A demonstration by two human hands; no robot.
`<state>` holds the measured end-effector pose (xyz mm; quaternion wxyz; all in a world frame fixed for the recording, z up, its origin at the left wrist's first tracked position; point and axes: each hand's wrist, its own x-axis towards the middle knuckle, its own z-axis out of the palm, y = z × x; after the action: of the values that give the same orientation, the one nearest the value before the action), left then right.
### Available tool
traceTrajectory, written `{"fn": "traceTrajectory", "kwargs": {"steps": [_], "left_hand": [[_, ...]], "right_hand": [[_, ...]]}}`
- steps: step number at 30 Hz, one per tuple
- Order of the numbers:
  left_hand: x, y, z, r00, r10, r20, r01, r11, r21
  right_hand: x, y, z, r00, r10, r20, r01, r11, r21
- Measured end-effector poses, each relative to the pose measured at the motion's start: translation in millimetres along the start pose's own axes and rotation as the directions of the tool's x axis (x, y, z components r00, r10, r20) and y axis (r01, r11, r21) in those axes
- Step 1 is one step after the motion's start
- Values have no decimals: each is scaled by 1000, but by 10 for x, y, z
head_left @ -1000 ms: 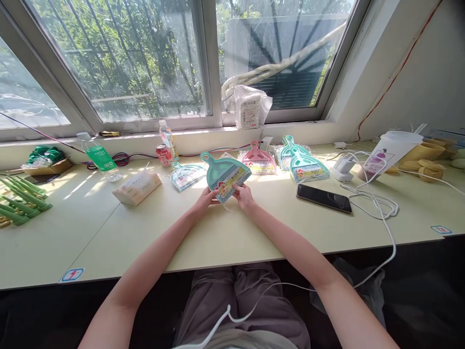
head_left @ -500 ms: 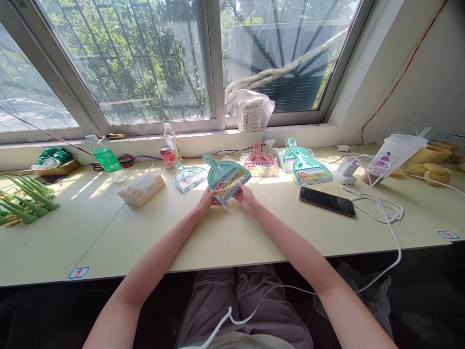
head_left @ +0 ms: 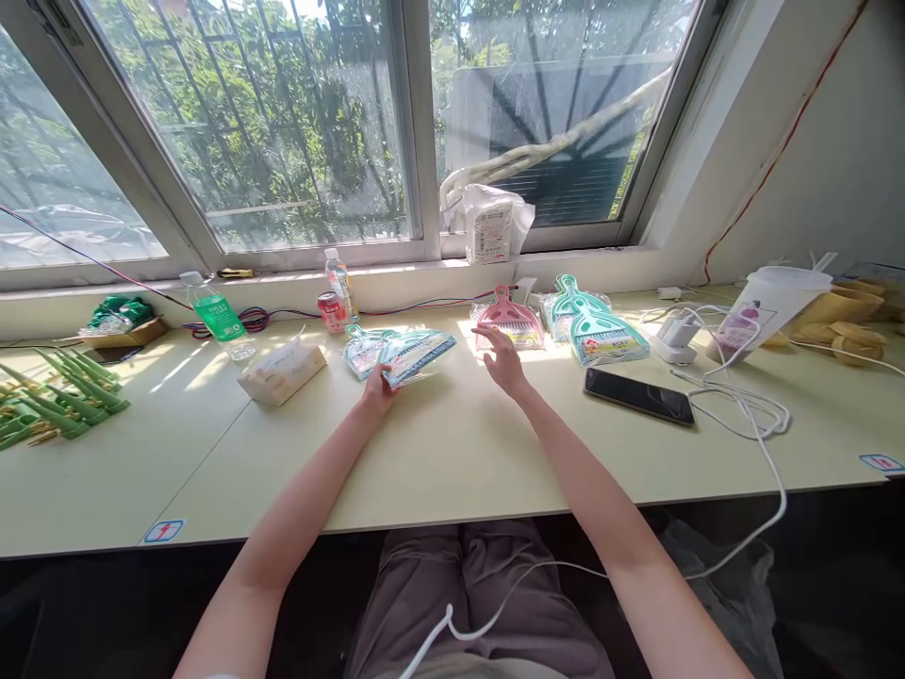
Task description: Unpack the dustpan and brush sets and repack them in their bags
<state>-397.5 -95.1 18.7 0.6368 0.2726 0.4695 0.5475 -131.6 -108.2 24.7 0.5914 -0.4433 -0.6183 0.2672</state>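
Observation:
My left hand grips the near left corner of a wrapped green dustpan set, which is tilted above the table. Just behind and left of it another wrapped green set lies on the table, partly covered. My right hand is empty with its fingers apart, in front of the wrapped pink dustpan set. Further right, two wrapped green sets lie close together, the front one overlapping the rear one.
A tissue pack, a green-labelled bottle and a red can stand left. Green pointed pieces lie far left. On the right are a black phone, white cables, a charger and a translucent cup.
The green set has moved left and tipped flatter in my left hand. My right hand has let go of it, opened, and moved right and up towards the pink set.

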Motion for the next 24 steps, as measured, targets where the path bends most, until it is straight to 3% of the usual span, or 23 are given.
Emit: {"fn": "traceTrajectory", "kwargs": {"steps": [3,10,18,24], "left_hand": [[27,-2,-26,999,-1,44,0,1000,23],[-26,-8,-37,967,-78,244,40,987,155],[-127,38,-78,870,-88,485,-53,961,270],[-65,-12,-141,846,-146,513,-13,956,292]], "right_hand": [[-41,83,36,974,-127,188,141,988,-62],[-105,149,264,968,-38,248,19,997,78],[-89,171,185,975,-40,221,36,999,23],[-76,213,192,992,-11,128,23,995,-94]]}}
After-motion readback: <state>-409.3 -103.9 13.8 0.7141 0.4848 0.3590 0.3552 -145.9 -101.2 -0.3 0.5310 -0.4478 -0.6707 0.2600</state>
